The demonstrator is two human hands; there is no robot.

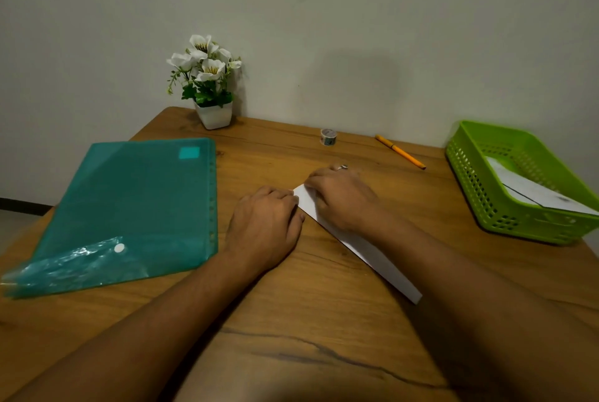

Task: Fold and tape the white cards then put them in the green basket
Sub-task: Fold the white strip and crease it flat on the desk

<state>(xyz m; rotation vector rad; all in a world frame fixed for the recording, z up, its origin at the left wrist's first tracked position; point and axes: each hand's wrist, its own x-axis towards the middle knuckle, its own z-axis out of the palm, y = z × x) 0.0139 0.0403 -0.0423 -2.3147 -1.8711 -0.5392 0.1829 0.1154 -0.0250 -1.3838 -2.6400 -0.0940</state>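
Observation:
A folded white card (pixel 372 252) lies slanted on the wooden table (pixel 324 320), running from the middle toward the near right. My left hand (pixel 265 223) rests at the card's far left corner with its fingers curled down against the edge. My right hand (pixel 340 197), a ring on one finger, presses down on the card's far end. The green basket (pixel 479 187) stands at the right with white cards (pixel 534 191) inside. A small roll of tape (pixel 328 136) sits near the wall.
A teal plastic folder (pixel 129 207) covers the table's left side. A white pot of artificial flowers (pixel 212 90) stands at the back by the wall. An orange pen (pixel 400 152) lies between the tape and the basket.

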